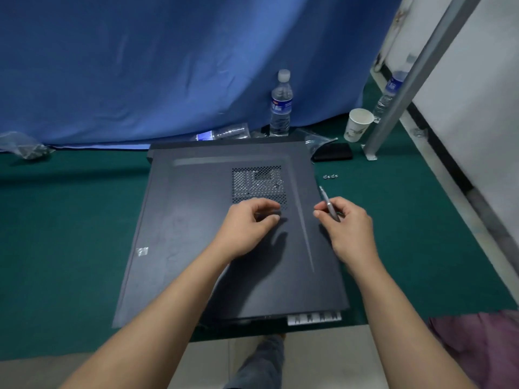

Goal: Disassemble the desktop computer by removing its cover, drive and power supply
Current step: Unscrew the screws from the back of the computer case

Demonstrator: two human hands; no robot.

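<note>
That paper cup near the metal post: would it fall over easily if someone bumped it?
Probably. The paper cup looks thin-walled and light, and it stands upright on a base narrower than its rim, so a nudge could tip it. Once down, it would likely roll in a curve. Whether it holds liquid cannot be seen.

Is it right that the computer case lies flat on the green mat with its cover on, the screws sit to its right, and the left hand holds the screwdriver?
Not quite: the head view shows the right hand gripping the screwdriver, not the left hand. The rest stands: the computer case lies flat on the green mat, cover on, screws to its right.
</note>
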